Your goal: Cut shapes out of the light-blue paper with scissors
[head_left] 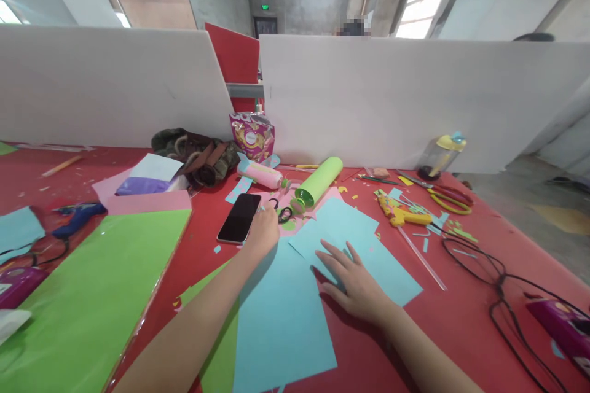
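Note:
My left hand [266, 228] is closed beside the phone, with the black handle loops of a pair of scissors [286, 215] sticking out at its fingers; the blades are hidden. To its left lies a phone [239, 218] with a dark screen. My right hand [353, 282] has its fingers spread over light blue paper sheets [286, 325], touching or just above them. Beyond the hands, a bottle wrapped in green paper [320, 181] lies on its side, next to a pink-wrapped bottle [262, 174].
Yellow glue gun [401, 212], its cord and red-and-yellow-handled tools [452, 198] lie right. A clear bottle [440, 156] stands behind. Green paper pack [101, 295] and blue glue gun [78, 219] lie left. A snack bag [253, 137] and camouflage bag [203, 156] sit before white boards [391, 98].

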A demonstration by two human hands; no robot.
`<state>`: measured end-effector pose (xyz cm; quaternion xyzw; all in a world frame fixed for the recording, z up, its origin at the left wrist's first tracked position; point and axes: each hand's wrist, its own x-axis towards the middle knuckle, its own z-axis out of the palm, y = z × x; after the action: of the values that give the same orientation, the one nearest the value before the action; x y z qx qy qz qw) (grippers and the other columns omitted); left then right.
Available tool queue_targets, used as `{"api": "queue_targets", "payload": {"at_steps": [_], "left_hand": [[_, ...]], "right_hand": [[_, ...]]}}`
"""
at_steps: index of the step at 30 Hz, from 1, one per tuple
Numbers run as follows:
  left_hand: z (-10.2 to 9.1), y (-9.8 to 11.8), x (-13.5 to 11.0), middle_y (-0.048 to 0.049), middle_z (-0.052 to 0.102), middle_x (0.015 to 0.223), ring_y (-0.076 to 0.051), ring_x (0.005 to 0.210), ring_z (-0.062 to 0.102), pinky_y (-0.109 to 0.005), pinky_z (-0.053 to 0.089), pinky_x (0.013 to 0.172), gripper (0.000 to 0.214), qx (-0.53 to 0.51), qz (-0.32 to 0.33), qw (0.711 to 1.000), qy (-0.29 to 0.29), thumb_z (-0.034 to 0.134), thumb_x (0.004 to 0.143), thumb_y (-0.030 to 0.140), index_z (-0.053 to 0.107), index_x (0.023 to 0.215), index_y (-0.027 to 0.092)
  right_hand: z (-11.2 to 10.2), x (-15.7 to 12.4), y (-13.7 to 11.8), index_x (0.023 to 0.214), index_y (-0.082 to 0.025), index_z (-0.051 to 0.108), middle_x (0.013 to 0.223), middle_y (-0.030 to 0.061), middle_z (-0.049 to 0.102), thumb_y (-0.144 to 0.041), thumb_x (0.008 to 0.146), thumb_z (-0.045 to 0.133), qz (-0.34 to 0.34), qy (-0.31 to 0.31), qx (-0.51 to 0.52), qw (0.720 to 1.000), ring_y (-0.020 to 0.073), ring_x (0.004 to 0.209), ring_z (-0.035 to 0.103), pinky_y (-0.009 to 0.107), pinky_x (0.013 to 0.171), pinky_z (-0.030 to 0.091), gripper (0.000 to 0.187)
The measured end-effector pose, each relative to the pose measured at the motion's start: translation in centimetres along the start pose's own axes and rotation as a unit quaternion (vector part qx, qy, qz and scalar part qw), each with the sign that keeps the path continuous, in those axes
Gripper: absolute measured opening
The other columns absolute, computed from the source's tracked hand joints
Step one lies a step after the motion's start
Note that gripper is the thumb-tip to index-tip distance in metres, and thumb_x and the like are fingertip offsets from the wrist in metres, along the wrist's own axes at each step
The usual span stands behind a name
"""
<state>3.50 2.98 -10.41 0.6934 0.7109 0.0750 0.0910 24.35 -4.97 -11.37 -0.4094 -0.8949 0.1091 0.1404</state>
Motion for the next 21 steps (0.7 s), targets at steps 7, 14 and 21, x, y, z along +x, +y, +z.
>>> {"api": "queue_targets", "payload": {"at_steps": [7, 14, 21], "left_hand": [[-1.1, -0.8, -0.1, -0.0073, 0.057, 0.099, -0.018, 0.085, 0.058, -0.034, 0.048, 0.071, 0.024, -0.006, 0.049, 0.997, 0.059, 0.048, 0.084, 0.021, 0.05, 0.107, 0.013], [-3.7, -0.1, -1.4, -0.0101, 0.061, 0.081, -0.023, 0.082, 0.057, -0.043, 0.037, 0.083, 0.032, 0.016, 0.168, 0.977, 0.133, 0.034, 0.072, -0.007, 0.051, 0.094, 0.008], [-4.7, 2.8, -4.3, -0.0016, 0.058, 0.075, -0.017, 0.078, 0.055, -0.042, 0.024, 0.096, 0.027, 0.075, 0.423, 0.894, 0.128, 0.038, 0.071, -0.005, 0.055, 0.076, 0.015]], "right_hand": [[0.6, -0.1, 1.2, 0.105, -0.017, 0.05, 0.083, 0.0101, 0.069, -0.021, 0.085, 0.034, 0.121, 0.143, 0.019, 0.982, 0.0189, 0.064, 0.065, 0.052, 0.095, 0.033, 0.027], [0.4, 0.1, 0.5, 0.09, -0.019, 0.055, 0.076, 0.0071, 0.067, -0.026, 0.081, 0.037, 0.189, 0.18, 0.092, 0.961, 0.0206, 0.068, 0.063, 0.043, 0.078, 0.046, 0.021], [-0.1, 0.1, -0.2, 0.079, -0.018, 0.058, 0.078, 0.0077, 0.064, -0.035, 0.083, 0.036, 0.2, 0.201, 0.295, 0.913, 0.0195, 0.076, 0.06, 0.032, 0.07, 0.047, 0.028]]}}
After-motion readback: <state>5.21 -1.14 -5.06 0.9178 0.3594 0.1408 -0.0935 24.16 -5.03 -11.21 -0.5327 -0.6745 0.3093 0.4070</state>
